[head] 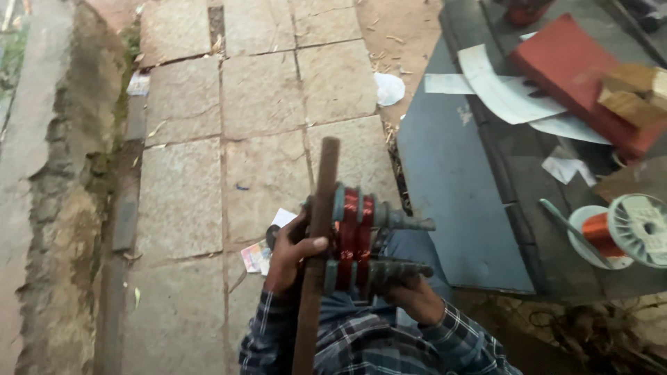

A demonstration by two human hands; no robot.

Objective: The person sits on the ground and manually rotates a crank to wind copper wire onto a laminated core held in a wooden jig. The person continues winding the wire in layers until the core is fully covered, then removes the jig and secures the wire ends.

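In the head view I hold a coil winding former (358,236) in front of my chest: a stepped grey frame with shiny red copper wire wound in bands around it. A long dark wooden bar (316,243) stands upright against its left side. My left hand (288,253) grips the bar and the former's left edge, thumb across the bar. My right hand (413,295) supports the former from below right, fingers curled under the lower grey arm. Two grey rods stick out to the right of the former.
A dark workbench (458,187) stands at right with white paper sheets (500,87), a red box (570,62), wooden blocks (636,94) and a white spool of copper wire (625,232). Stone paving (257,118) lies ahead, with a crumbling kerb (62,180) at left and scraps of litter (256,255).
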